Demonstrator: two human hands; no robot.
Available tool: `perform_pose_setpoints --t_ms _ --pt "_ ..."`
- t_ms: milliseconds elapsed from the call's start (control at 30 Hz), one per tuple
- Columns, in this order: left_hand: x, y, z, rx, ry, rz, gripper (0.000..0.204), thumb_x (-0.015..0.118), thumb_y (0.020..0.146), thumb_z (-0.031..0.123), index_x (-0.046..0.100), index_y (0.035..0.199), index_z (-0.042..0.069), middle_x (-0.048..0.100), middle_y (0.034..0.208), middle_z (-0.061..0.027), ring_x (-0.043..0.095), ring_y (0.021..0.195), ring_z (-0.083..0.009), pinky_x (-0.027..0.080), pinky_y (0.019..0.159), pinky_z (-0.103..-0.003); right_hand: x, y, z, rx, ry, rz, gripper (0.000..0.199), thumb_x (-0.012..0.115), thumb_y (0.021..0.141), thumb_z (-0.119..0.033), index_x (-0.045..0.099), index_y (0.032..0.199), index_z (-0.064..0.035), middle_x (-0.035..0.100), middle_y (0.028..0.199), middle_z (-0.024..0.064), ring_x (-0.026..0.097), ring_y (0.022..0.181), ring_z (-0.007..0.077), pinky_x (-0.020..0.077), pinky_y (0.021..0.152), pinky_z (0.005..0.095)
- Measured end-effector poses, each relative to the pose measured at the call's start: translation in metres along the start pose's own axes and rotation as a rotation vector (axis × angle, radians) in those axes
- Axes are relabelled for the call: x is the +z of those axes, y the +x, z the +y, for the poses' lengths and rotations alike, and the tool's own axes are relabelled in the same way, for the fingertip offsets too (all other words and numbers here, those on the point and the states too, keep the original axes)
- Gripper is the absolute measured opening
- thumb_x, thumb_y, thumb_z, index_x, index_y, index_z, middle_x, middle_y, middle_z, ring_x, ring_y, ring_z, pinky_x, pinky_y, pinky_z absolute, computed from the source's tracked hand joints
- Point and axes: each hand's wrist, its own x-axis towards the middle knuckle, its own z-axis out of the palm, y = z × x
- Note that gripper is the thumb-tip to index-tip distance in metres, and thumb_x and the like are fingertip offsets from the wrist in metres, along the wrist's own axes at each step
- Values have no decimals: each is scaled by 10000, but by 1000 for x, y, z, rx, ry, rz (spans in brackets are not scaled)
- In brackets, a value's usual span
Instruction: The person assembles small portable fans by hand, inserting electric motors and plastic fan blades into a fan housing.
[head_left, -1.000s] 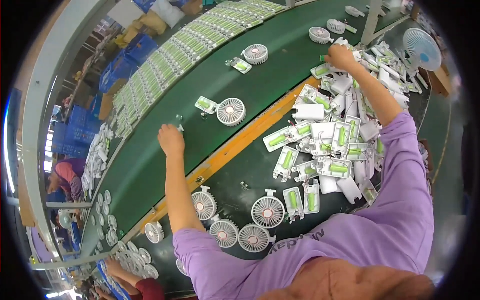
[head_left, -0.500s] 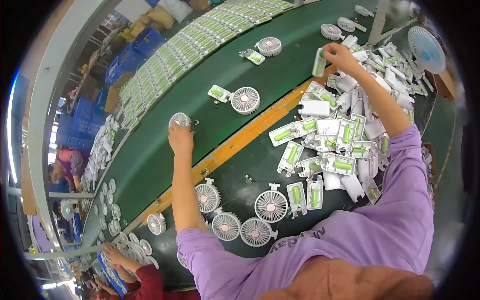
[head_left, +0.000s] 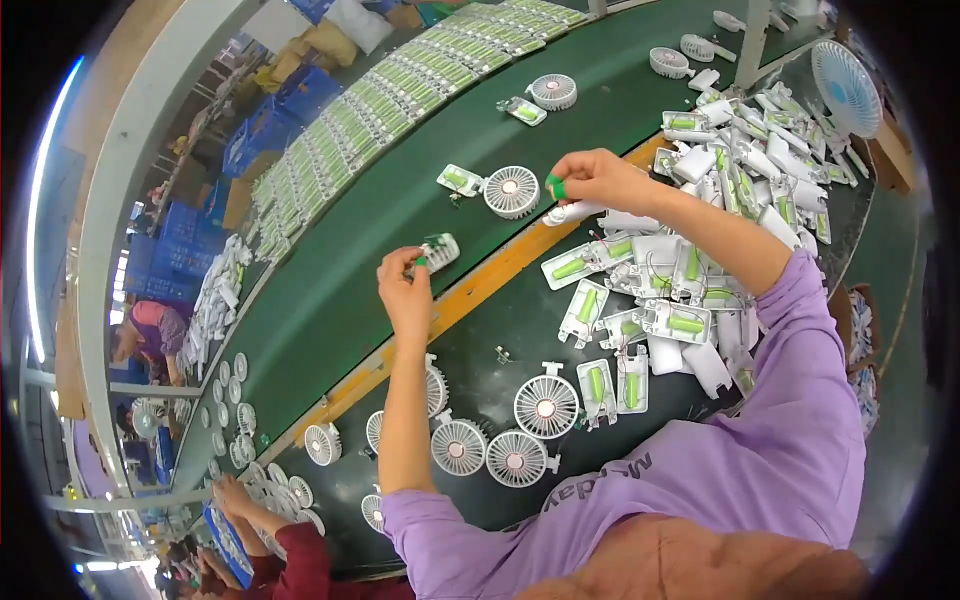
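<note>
Over the green conveyor belt point(head_left: 330, 320), my left hand point(head_left: 405, 285) pinches a small white fan head point(head_left: 441, 252), tipped so its ribbed side shows. My right hand point(head_left: 608, 182) is closed around a white handle shell point(head_left: 573, 212) above the orange belt edge; the fingers cover part of it. Green tape wraps fingertips on both hands. Between the hands, a fan head point(head_left: 511, 191) lies on the belt, next to a handle half with a green battery point(head_left: 459, 180). Several fan heads point(head_left: 546, 408) rest on the dark table in front of me.
A heap of white handle shells with green batteries point(head_left: 690, 265) covers the right of the table. Beyond the belt lie rows of battery handles point(head_left: 380, 110). Another person's hand point(head_left: 235, 500) works at lower left. A blue-bladed desk fan point(head_left: 846, 88) stands far right.
My left hand has moved right, lifting and tipping the fan head. My right hand has come left and nearer from the back of the heap, carrying the handle shell.
</note>
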Motion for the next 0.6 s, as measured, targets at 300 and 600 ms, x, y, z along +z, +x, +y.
perform_pose_setpoints --t_ms 300,600 --pt "15 -21 64 -379 -712 -327 300 478 779 -89 538 1065 -21 587 959 -74 596 810 -115 485 727 -232 37 -16 -21 -4 -5 -134 204 555 820 -30 584 1017 12 628 901 20 557 801 59 449 718 203" --pt "11 -32 91 -412 -967 -442 256 518 782 -82 520 1037 -62 599 946 -118 609 775 -138 495 721 -251 51 -33 -32 -61 -65 -143 164 569 798 -60 586 943 13 606 793 13 528 740 49 442 662 214"
